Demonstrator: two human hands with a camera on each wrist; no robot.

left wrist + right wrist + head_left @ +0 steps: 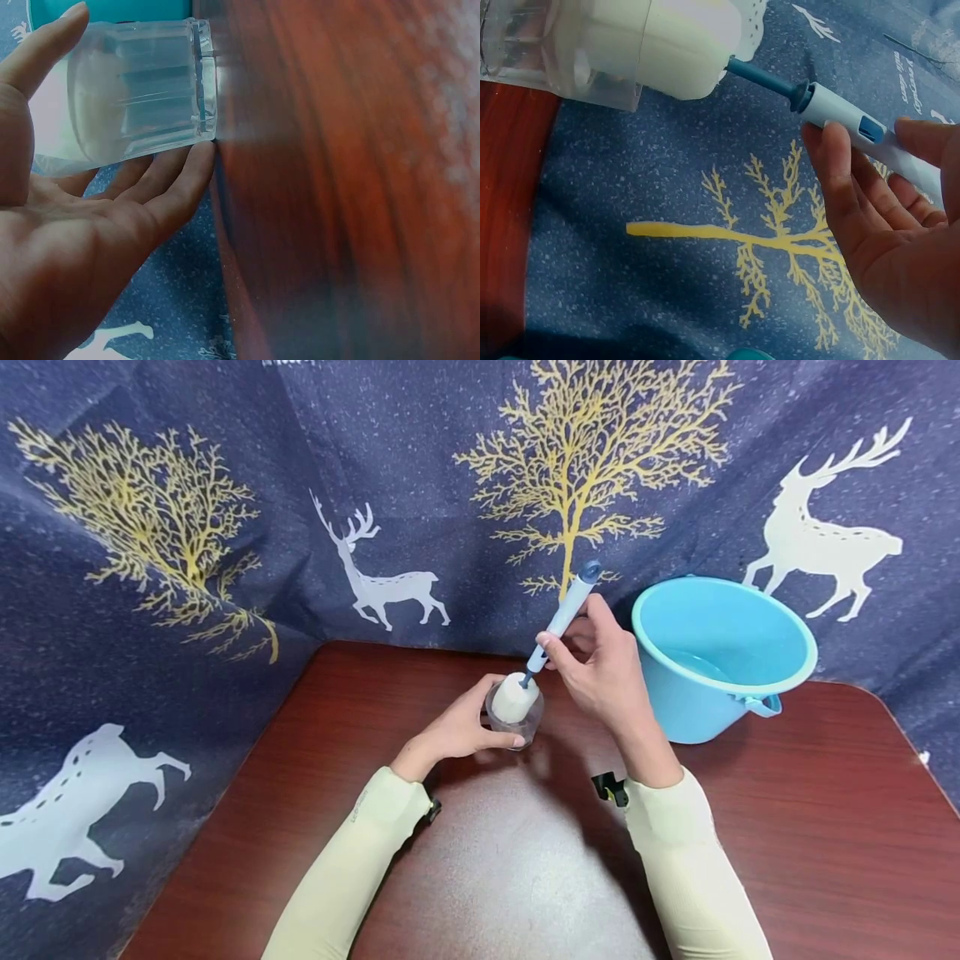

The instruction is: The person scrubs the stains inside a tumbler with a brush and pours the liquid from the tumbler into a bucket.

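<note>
The right hand [600, 664] pinched a pale blue handle [562, 618] between thumb and fingers; in the right wrist view, the handle's far end ran behind the hand and out of frame. Its dark blue stem [763, 79] met a white sponge head [516, 697], the joint itself hard to make out. The left hand [465, 722] was clamped around a clear cup [528, 733], thumb on 1 side, fingers on the other, partly hidden behind it in the head view. The sponge head sat in the cup's upper part with its top above the rim; through the hazy wall, its lower edge was blurred. The cup's base rested on the brown table [510, 868]. Near the right hand stood a blue bucket [686, 718]; a pale curve showed low inside, whether water or bare floor could not be told. Behind hung a navy cloth [420, 460] with 3 white deer, the leftmost cut off by the frame.
</note>
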